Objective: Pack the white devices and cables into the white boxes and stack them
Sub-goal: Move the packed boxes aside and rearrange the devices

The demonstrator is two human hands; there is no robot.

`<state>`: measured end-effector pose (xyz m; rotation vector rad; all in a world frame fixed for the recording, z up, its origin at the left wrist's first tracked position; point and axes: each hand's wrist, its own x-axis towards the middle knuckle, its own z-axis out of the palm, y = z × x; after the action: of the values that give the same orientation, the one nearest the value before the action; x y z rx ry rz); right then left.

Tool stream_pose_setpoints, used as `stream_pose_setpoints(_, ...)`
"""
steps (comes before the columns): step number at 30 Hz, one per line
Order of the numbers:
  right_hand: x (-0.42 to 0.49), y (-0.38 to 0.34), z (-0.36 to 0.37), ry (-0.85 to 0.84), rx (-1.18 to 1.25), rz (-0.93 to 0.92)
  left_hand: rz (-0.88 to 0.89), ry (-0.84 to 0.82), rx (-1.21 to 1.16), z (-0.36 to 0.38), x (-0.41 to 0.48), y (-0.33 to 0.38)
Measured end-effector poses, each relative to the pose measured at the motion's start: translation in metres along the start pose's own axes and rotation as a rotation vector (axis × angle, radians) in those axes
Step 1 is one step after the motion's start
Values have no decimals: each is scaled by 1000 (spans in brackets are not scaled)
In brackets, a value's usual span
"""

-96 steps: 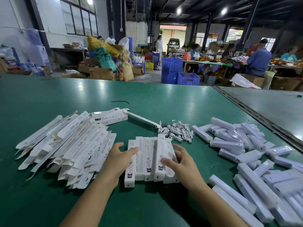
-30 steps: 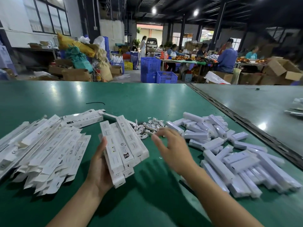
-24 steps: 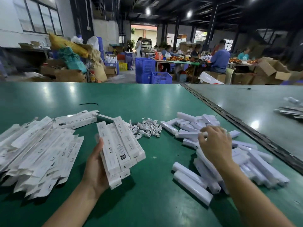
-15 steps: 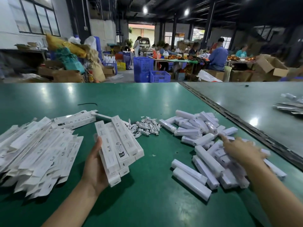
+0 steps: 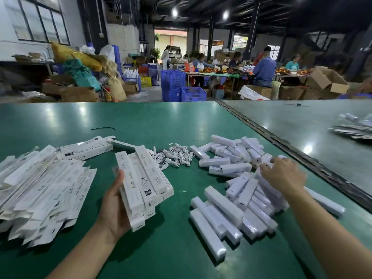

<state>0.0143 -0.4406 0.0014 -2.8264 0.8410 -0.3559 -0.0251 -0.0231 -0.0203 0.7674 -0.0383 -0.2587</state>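
Note:
My left hand (image 5: 115, 206) holds a stack of packed white boxes (image 5: 144, 184) from below, lifted a little off the green table (image 5: 153, 121), thumb along the stack's left side. My right hand (image 5: 283, 175) lies palm down on the pile of wrapped white devices (image 5: 231, 204) at the right, fingers spread over them; whether it grips one is hidden. A small heap of coiled white cables (image 5: 175, 157) lies behind the stack. Several flat, unfolded white boxes (image 5: 40, 190) are spread out at the left.
A seam (image 5: 302, 158) runs diagonally between this table and a grey table at the right, where more packets (image 5: 354, 127) lie. A thin black strip (image 5: 103, 128) lies farther back. Beyond the table stand blue crates (image 5: 182, 87), cardboard boxes and seated people.
My left hand has lifted the packed boxes from the table into a stack. My right hand left that stack, swept right across the devices, and now rests on the pile.

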Motion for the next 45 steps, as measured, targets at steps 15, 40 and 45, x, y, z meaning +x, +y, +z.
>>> stream_pose_setpoints(15,-22,-105,27,-291,360,-42,10,26,-28,-3,2,5)
stream_pose_setpoints(40,-132,-184,45,-194,627,109,137,0,0,14,-1,40)
stream_pose_setpoints(45,-143,-226,45,-183,886,132,161,-47,-2,37,4,54)
